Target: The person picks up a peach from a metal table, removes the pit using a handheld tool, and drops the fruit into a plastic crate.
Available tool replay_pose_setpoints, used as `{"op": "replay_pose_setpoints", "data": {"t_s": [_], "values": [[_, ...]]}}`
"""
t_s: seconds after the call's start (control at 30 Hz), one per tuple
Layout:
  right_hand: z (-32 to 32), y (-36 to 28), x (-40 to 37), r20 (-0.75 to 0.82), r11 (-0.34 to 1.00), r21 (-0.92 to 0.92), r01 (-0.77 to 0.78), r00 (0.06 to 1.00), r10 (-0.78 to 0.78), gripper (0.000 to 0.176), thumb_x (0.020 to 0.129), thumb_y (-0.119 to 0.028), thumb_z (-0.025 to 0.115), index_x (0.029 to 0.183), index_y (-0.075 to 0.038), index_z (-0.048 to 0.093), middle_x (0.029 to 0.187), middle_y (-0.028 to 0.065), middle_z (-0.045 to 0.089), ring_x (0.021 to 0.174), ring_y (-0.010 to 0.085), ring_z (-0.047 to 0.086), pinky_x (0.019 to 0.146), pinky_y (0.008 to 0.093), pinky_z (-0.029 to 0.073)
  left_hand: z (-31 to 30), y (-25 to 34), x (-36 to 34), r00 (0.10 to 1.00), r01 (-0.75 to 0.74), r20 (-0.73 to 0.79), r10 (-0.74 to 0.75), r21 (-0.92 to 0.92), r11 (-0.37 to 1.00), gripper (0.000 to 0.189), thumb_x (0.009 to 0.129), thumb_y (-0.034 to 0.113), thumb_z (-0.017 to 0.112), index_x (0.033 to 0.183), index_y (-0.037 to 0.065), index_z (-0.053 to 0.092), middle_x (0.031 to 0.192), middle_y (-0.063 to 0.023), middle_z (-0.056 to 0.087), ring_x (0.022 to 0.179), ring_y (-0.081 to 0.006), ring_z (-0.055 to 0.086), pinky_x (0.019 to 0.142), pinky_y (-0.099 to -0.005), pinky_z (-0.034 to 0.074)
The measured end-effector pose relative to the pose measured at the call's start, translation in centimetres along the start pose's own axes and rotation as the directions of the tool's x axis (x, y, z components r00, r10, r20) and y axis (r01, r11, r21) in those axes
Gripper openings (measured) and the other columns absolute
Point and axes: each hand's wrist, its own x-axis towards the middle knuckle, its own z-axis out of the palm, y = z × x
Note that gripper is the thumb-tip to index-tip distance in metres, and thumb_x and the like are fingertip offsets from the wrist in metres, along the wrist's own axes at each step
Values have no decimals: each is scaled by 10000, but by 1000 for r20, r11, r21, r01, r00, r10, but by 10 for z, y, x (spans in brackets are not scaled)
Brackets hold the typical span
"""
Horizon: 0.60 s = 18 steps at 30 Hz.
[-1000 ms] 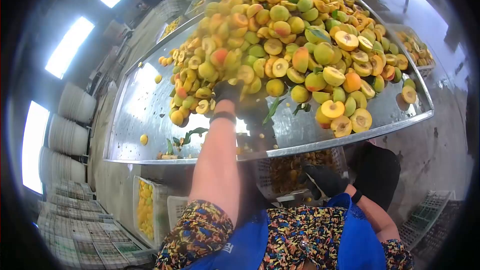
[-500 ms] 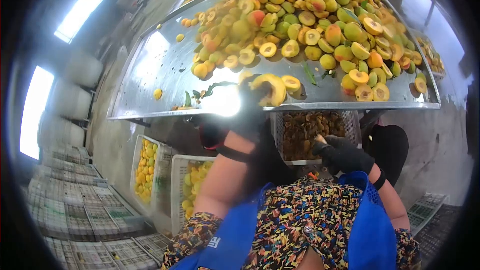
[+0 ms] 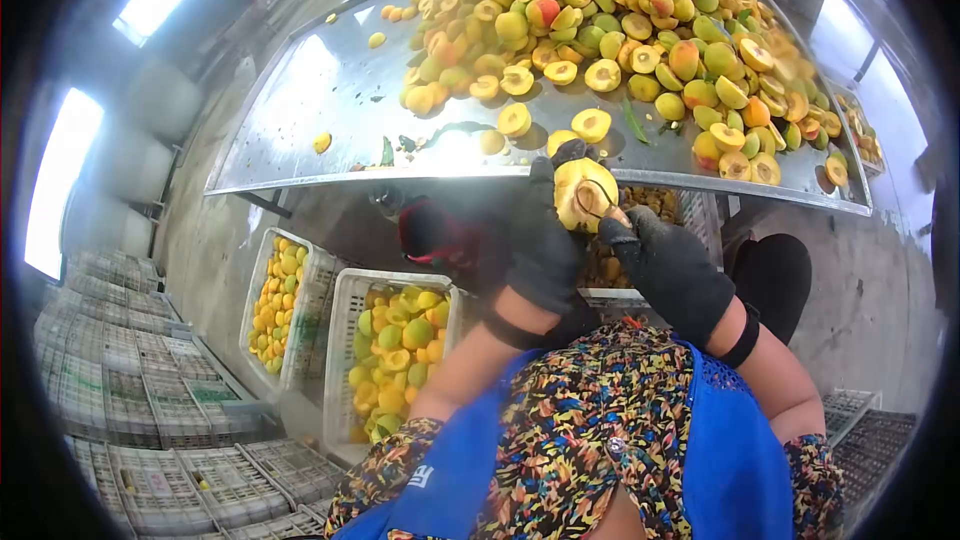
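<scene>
In the head view, the only one here, your two gloved hands meet just right of centre, in front of the near edge of the steel table (image 3: 300, 130). Your left hand (image 3: 545, 240) comes up from the lower left. Its grip is clenched around a peach half (image 3: 578, 188), with the fingers wrapped behind the fruit and over its top. The yellow cut face is turned toward you and toward your other hand. The half stands a little taller than it is wide and sits upright in the grip, just below the table's rim.

Your right hand (image 3: 670, 265) sits just below and to the right of the fruit. It is closed on a small pitting tool (image 3: 603, 205), whose thin curved tip lies against the cut face. The tool reaches the fruit from the lower right toward the upper left. The right hand touches the fruit only through that tip, while the left hand carries it.

Across the top of the frame, a heap of peaches (image 3: 620, 30), both whole and halved, covers the table. A few loose halves lie near the edge, just above your hands. Behind your hands, under the table, is a white crate (image 3: 700, 225) with dark contents that I cannot make out clearly. At lower left, two crates of fruit (image 3: 395, 350) stand on the floor, with stacked empty crates (image 3: 130, 410) beyond them. Your blue apron (image 3: 730, 460) fills the bottom of the frame.
</scene>
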Motion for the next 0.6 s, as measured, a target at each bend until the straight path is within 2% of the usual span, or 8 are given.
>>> {"op": "replay_pose_setpoints", "data": {"t_s": [0.07, 0.13, 0.17, 0.23, 0.33, 0.4, 0.47, 0.6], "values": [[2, 2, -1, 5, 997, -67, 34, 999, -34, 226, 919, -305, 515, 981, -94, 569, 754, 188, 579, 699, 375, 606, 569, 443, 468, -3, -10, -3, 999, 48, 11, -47, -61, 997, 399, 921, 232, 543, 1234, -3, 467, 1154, -98, 577, 1010, -188, 579, 869, -315, 488], [8, 9, -8, -2, 980, -163, 115, 993, -117, 185, 888, -196, 528, 1069, -182, 564, 814, 110, 539, 652, 305, 607, 524, 424, 478, -5, -67, -3, 994, 94, 77, -76, -279, 956, 396, 942, 255, 503, 1241, -2, 471, 1172, -103, 568, 1031, -187, 572, 886, -316, 482], [6, 5, -7, -11, 989, -118, 86, 996, -88, 177, 908, -261, 508, 1021, -136, 564, 777, 149, 554, 675, 342, 603, 549, 436, 471, -4, -64, -1, 991, 123, 84, -100, -336, 934, 396, 949, 259, 489, 1246, -1, 470, 1178, -105, 564, 1041, -186, 568, 895, -317, 478], [-1, -5, -4, -26, 999, -30, 30, 999, -31, 359, 949, -391, 468, 926, -46, 564, 703, 227, 586, 723, 415, 596, 598, 461, 458, -1, -53, -3, 984, 176, 67, -163, -401, 899, 395, 959, 260, 468, 1255, -1, 466, 1187, -108, 557, 1057, -185, 560, 914, -319, 469], [5, 2, -2, 73, 986, 140, -86, 994, 76, 202, 918, -217, 504, 1086, -115, 552, 843, 156, 569, 685, 364, 596, 592, 419, 472, 0, 41, 5, 990, -12, 139, 21, -63, 998, 460, 913, 400, 520, 1129, -6, 521, 979, -99, 592, 875, -174, 596, 767, -308, 490], [6, 1, -2, 107, 959, 257, -120, 990, 95, 221, 922, -219, 502, 1092, -82, 539, 839, 165, 567, 687, 376, 585, 603, 418, 466, -1, 47, 2, 990, -43, 135, 34, 67, 997, 459, 909, 400, 528, 1123, -7, 523, 975, -98, 592, 877, -172, 592, 773, -307, 482], [8, 0, -5, 108, 941, 324, -101, 992, 69, 230, 923, -216, 500, 1091, -61, 529, 834, 171, 564, 683, 378, 578, 607, 418, 463, 3, 11, -9, 988, 149, -21, -150, -38, 988, 390, 951, 257, 485, 1240, -5, 469, 1179, -105, 556, 1071, -176, 544, 941, -318, 441], [10, -2, -6, -1, 954, 288, 83, 996, -86, 217, 925, -195, 490, 1088, -54, 519, 825, 181, 555, 666, 361, 572, 588, 425, 462, 13, 36, -6, 990, 46, -134, -39, 47, 998, 422, 928, 297, 505, 1216, -11, 489, 1138, -124, 579, 1030, -204, 562, 897, -339, 452]]}}
